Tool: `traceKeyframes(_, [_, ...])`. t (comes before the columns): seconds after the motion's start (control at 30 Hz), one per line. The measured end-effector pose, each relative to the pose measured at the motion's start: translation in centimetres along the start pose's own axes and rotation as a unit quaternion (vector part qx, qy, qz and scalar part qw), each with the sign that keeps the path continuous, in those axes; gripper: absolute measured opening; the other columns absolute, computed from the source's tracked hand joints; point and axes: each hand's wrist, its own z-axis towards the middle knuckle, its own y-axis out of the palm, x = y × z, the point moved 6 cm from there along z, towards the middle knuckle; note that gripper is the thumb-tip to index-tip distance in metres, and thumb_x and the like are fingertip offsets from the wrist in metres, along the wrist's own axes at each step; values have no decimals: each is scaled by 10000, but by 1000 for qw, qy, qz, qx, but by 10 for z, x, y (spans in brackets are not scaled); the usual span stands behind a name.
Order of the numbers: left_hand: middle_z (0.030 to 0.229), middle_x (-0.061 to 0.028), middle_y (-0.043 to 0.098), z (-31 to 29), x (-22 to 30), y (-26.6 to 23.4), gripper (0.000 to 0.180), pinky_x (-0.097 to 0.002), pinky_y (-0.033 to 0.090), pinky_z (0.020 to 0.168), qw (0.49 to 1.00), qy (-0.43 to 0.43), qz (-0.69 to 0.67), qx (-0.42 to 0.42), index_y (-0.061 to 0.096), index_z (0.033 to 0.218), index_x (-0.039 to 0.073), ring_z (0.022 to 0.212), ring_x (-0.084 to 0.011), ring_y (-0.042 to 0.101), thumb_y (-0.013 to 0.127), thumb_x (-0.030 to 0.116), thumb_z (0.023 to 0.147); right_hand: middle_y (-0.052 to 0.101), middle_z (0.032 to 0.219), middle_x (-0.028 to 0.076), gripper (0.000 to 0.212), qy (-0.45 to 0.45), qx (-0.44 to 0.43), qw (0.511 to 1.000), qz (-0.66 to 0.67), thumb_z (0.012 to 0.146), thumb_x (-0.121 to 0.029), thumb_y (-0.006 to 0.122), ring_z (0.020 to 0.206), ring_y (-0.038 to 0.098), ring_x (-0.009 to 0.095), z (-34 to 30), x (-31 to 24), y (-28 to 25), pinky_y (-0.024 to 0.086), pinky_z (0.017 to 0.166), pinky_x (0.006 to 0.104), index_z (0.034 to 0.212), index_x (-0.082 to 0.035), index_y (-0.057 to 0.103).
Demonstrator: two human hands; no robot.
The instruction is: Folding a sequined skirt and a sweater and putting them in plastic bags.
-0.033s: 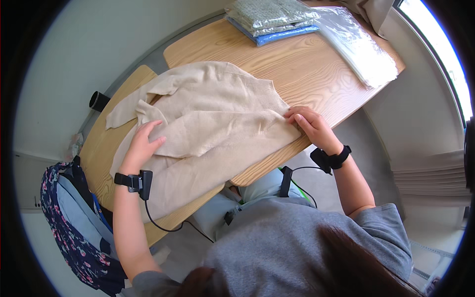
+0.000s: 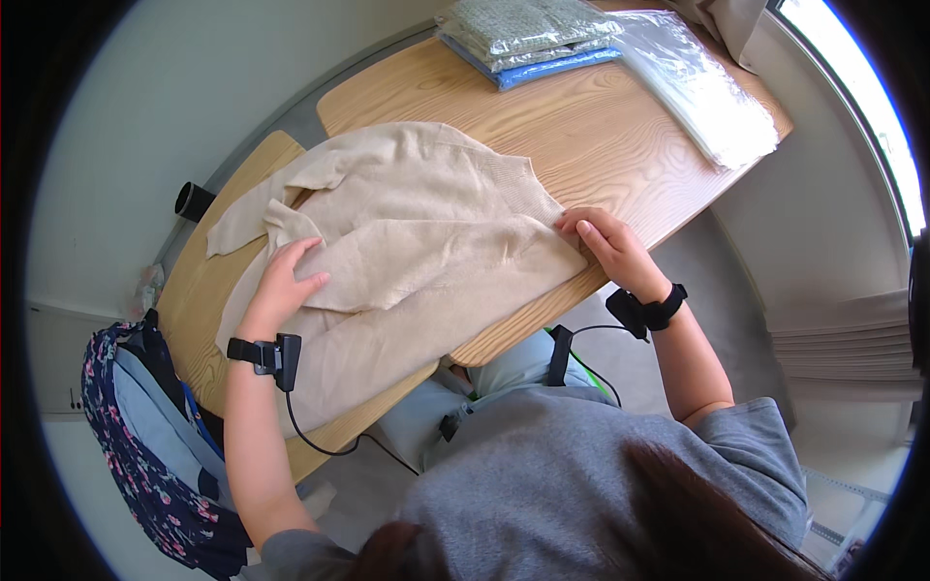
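A beige knit sweater lies spread over the wooden table, its ribbed collar toward the right. One sleeve is folded across the body, and the other stretches to the far left. My left hand rests on the folded sleeve near its cuff, thumb and fingers apart. At the shoulder edge beside the collar, my right hand has its fingers and thumb closed on the fabric. Its fingertips are partly hidden.
Bagged folded garments are stacked at the far edge, with clear plastic bags to their right. A floral backpack stands at the left. A black cylinder is beyond the table's left part. Cables hang from both wrist straps.
My left hand has shifted very slightly to the right over the sleeve. My right hand and the sweater look almost the same.
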Motion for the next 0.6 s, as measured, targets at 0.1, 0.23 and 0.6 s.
traceKeyframes(0.1, [1163, -113, 533, 5, -1, 16, 524, -366, 381, 990, 997, 29, 60, -29, 564, 1149, 36, 1131, -291, 467, 759, 101, 667, 604, 1007, 106, 247, -19, -23, 999, -32, 983, -167, 404, 964, 549, 236, 1, -4, -5, 428, 881, 328, 1015, -1, 586])
traceKeyframes(0.23, [1072, -96, 541, 9, 2, 14, 465, -326, 407, 925, 996, 36, 82, -29, 556, 1091, 16, 1029, -240, 511, 753, 128, 685, 608, 1081, 107, 290, -45, -51, 994, -81, 992, -188, 388, 1024, 534, 241, 1, -4, -6, 415, 915, 326, 975, 9, 599])
traceKeyframes(0.6, [1015, -111, 586, 16, -9, -8, 316, -307, 443, 843, 997, 21, 55, 59, 579, 1086, 18, 966, -192, 552, 670, 107, 797, 614, 1028, 115, 179, -72, -13, 990, -122, 678, -76, 722, 956, 553, 240, 2, -10, 1, 490, 728, 298, 680, 14, 567])
